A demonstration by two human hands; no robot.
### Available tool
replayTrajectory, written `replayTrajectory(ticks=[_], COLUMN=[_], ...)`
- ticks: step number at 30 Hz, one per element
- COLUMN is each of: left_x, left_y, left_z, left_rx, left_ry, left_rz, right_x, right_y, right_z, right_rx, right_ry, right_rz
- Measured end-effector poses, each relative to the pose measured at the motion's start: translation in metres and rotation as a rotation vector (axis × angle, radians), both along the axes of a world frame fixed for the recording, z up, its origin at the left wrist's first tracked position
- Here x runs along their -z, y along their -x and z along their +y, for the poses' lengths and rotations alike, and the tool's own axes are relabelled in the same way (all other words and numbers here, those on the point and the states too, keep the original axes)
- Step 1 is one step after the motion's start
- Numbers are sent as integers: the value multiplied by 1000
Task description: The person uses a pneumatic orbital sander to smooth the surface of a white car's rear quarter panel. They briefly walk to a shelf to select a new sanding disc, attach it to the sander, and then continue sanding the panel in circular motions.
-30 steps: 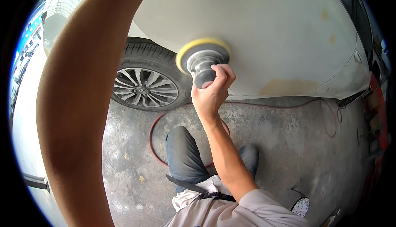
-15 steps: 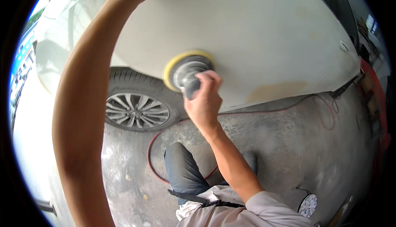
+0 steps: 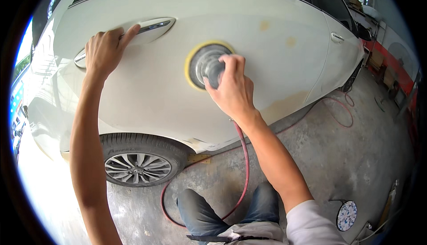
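Observation:
My right hand [image 3: 235, 85] grips a round air sander [image 3: 208, 66] with a yellow-edged pad. The pad lies against the white car door [image 3: 151, 80], in its middle part. From beneath my wrist a red hose [image 3: 246, 165] hangs down to the floor. Further left and higher, my left hand [image 3: 104, 51] is closed around the chrome-trimmed door handle [image 3: 153, 27], its thumb lying along the top. Dull tan patches [image 3: 284, 105] mark the panel to the right of the sander and low on the door.
Below the door on the left is a wheel [image 3: 138, 167]. The hose loops over the concrete floor [image 3: 320, 156] around my knees. A round speckled pad [image 3: 346, 215] is at the lower right. Red shelving [image 3: 387, 56] with boxes stands at the far right.
The view has tilted up, bringing my left hand and the handle fully into sight. Still in my right hand, the sander has moved up the door, away from the wheel.

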State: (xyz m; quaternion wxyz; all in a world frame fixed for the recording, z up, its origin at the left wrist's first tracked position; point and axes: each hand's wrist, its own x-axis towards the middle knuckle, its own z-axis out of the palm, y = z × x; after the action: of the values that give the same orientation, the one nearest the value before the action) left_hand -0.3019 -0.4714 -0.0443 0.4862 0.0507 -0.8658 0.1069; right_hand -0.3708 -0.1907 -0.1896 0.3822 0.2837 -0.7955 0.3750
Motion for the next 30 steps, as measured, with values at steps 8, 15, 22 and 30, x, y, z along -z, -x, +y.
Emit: replayTrajectory(ticks=[8, 15, 22, 30], left_x=[-2, 5, 3, 3], left_y=[16, 25, 26, 26], left_z=[-15, -18, -25, -26], left_rx=[-55, -17, -18, -8], left_ry=[-43, -52, -32, -33], left_rz=[-31, -6, -1, -1], right_x=[-17, -32, -38, -64], right_y=[45, 57, 62, 42], right_z=[44, 41, 37, 0], right_rx=[149, 198, 189, 100], right_ry=[-3, -47, -61, -187], right_rz=[-80, 5, 47, 135])
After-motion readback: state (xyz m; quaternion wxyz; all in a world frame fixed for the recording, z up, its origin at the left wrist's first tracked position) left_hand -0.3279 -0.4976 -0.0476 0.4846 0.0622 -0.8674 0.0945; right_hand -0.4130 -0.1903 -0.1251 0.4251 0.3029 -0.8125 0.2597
